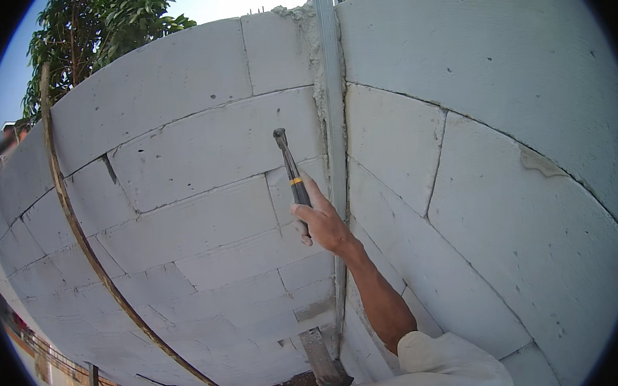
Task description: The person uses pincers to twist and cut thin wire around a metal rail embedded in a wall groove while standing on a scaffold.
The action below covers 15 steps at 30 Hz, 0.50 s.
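Note:
My right hand is closed round the dark grip of a hammer, which has a yellow band and a metal shaft. The hammer points up and slightly left, its small head in front of a pale block wall; whether it touches the wall I cannot tell. Just right of the hammer, a grey metal strip runs upright along the corner between two block walls. Rough mortar clings beside the strip near the top. My left hand is out of view.
A second block wall rises on the right. A long wooden pole leans across the left wall, curved by the lens. Low down near the corner stands a wooden board. Leafy branches show above the wall.

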Each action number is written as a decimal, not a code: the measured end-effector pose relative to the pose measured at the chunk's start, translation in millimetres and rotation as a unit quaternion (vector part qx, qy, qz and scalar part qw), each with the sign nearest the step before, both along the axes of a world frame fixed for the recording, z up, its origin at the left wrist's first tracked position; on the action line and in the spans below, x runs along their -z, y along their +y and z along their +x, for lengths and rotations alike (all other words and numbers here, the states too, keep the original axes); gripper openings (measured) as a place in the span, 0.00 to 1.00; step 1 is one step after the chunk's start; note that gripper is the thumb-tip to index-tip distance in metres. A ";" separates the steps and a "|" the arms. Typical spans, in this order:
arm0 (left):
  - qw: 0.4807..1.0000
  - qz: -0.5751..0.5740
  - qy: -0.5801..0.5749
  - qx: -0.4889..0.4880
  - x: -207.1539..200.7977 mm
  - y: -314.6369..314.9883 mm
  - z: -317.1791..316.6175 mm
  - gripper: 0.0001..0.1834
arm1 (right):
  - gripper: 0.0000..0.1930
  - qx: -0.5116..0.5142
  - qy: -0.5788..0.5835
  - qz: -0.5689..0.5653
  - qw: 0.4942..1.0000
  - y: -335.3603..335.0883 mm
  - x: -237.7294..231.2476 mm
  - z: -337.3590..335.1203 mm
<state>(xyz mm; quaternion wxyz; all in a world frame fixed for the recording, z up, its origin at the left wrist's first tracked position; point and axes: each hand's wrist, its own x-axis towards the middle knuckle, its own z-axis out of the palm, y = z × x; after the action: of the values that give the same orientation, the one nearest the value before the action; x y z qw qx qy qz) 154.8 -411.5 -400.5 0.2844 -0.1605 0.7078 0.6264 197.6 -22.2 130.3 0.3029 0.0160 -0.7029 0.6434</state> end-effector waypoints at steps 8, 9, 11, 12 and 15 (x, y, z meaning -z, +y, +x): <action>0.998 -0.038 -0.050 0.017 25.4 -37.7 40.0 0.14 | 0.33 0.313 0.208 0.070 0.924 58.7 -262.8 -48.1; 0.997 -0.046 -0.057 0.015 29.0 -47.7 44.5 0.14 | 0.28 0.320 0.212 0.072 0.921 71.3 -282.1 -51.0; 0.995 -0.061 -0.072 0.023 37.4 -60.6 54.2 0.14 | 0.19 0.315 0.214 0.072 0.922 106.4 -321.9 -52.5; 0.994 -0.064 -0.078 0.032 43.7 -61.6 58.7 0.14 | 0.14 0.281 0.199 0.074 0.936 130.8 -346.4 -47.4; 0.990 -0.081 -0.099 0.052 62.0 -77.1 76.2 0.14 | 0.04 0.016 0.046 0.073 0.996 213.9 -408.2 -48.6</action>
<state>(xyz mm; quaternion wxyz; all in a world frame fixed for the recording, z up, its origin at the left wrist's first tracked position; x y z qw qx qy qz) 231.0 -488.6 -462.4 0.3711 -0.2070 0.7321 0.5324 149.0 191.7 538.5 0.3433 0.0571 -0.7335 0.5838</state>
